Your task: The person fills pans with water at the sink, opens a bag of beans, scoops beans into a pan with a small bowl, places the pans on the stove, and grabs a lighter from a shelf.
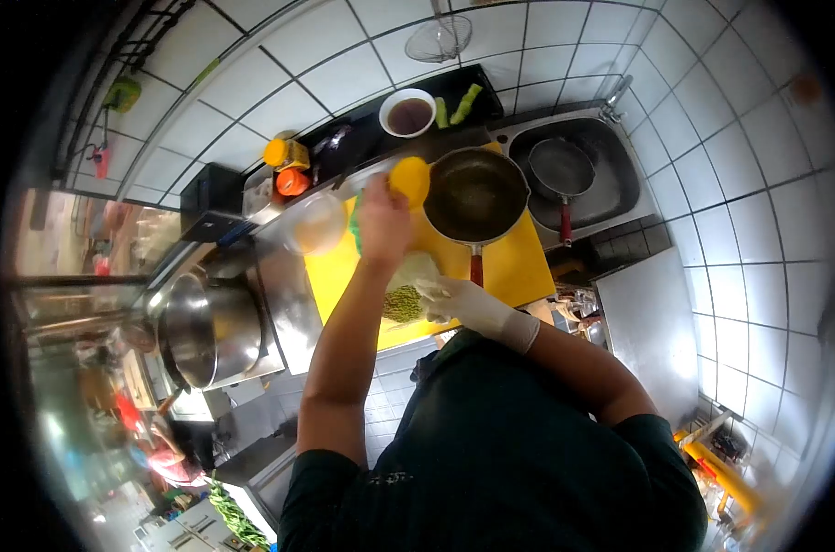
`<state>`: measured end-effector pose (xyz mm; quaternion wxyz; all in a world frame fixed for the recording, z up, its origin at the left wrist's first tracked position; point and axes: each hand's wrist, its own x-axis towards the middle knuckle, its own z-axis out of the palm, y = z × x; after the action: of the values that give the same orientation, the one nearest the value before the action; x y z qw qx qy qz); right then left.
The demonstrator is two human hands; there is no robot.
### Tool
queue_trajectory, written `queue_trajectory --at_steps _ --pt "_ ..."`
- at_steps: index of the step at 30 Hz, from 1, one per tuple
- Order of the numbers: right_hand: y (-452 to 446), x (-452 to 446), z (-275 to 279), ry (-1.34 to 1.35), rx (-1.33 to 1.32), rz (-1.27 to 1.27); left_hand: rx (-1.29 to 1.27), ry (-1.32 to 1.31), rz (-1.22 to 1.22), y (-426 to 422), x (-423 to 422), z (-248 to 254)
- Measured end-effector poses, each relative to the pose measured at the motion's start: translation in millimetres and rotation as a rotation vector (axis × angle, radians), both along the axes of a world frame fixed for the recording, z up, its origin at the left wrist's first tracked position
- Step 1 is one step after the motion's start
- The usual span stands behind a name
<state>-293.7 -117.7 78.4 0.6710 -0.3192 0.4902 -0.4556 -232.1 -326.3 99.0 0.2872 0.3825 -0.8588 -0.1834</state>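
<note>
My right hand (468, 305), in a whitish glove, grips a clear plastic bag (416, 269) over the near edge of the yellow cutting board (330, 285). Small green beans or seeds (402, 304) show in the bag's lower part. My bare left hand (383, 225), smeared by motion, is above the board with its fingers at a round yellow, lid-like thing (410, 182). Something green (356, 224) shows beside that hand. To its left is a blurred clear container (316, 224). A frying pan (475, 195) with dark liquid rests on the board, its red handle toward me.
A sink (620, 189) at right holds a smaller pan (562, 168). Along the back stand a white bowl (408, 112) of brown liquid, green vegetable pieces (463, 106) and a yellow-capped jar (285, 155). A large steel pot (211, 327) is at left; another person (174, 460) appears lower left.
</note>
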Motion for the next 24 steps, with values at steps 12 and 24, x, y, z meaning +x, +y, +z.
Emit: queue_trajectory --at_steps 12,24 --pt "-3 2 30 -0.027 -0.020 -0.018 0.803 0.768 0.439 -97 89 -25" --pt "5 -3 34 -0.121 -0.083 -0.025 0.808 0.640 0.465 -178 39 -29"
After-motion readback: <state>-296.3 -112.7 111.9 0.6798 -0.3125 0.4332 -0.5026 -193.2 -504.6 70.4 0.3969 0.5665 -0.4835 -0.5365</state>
